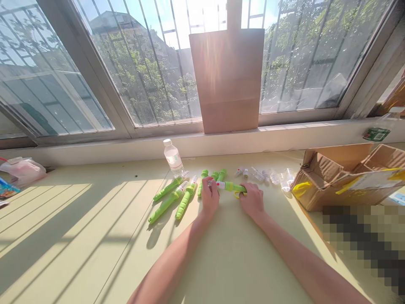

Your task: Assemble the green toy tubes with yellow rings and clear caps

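My right hand [252,198] is wrapped round a bright green plastic tube [233,186], which lies sideways in front of me with a yellow ring below it. Its left end is white with a red dot. There my left hand [210,196] closes on a clear plastic end piece [210,183]; whether the piece is joined to the tube I cannot tell. Beyond my left hand are several green tubes [222,173] without visible clear tops. To its left lie three more green tubes [185,201] with clear tops.
A bottle with a white cap [173,158] stands behind the left tubes. Several small clear plastic pieces [258,174] lie right of centre, beside an open cardboard box [344,185]. A cardboard sheet [230,80] leans on the window. Bags [23,171] sit at far left.
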The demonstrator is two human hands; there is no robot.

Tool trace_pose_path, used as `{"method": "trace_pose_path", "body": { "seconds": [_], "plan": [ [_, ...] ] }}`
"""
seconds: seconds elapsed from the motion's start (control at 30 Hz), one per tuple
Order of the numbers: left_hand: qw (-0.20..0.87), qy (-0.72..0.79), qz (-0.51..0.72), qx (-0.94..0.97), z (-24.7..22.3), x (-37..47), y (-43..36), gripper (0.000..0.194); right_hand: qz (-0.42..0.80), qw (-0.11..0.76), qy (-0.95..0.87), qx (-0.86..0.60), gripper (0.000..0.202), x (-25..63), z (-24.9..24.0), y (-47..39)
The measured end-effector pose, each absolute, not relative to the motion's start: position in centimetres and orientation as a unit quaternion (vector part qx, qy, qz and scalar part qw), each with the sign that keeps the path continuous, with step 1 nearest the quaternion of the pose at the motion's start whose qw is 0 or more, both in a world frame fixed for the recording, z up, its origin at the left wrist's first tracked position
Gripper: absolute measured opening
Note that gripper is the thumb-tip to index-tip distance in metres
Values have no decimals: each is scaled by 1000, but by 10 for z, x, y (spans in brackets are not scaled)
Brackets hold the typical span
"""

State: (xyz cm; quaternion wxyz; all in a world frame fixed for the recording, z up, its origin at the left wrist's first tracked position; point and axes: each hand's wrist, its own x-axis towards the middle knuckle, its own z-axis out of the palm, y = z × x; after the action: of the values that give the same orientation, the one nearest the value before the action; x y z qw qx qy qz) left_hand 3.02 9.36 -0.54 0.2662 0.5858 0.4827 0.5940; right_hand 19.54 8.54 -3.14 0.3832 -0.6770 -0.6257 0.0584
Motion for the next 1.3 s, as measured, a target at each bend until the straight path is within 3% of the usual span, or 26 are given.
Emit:
{"method": "trace_pose_path", "body": {
  "seconds": [0.37, 0.6, 0.77, 0.87, 1.17, 1.3],
  "plan": [
    [226, 470, 582, 623, -13, 31, 98, 22, 57, 394, -654, -643, 29, 193, -31, 83],
    [269, 476, 603, 581, -10, 32, 98, 42, 51, 408, -669, -619, 28, 193, -31, 83],
    [234, 453, 625, 591, -11, 35, 96, 65, 43, 406, -691, -597, 25, 191, -31, 82],
    [216, 452, 625, 598, -13, 35, 95, 69, 61, 425, -676, -599, 24, 190, -30, 81],
    [126, 437, 499, 738, -22, 32, 96, 25, 154, 530, -553, -624, 28, 192, -20, 79],
    [44, 391, 435, 810, -22, 36, 90, 16, 149, 552, -544, -614, 31, 194, -17, 80]
  ]
}}
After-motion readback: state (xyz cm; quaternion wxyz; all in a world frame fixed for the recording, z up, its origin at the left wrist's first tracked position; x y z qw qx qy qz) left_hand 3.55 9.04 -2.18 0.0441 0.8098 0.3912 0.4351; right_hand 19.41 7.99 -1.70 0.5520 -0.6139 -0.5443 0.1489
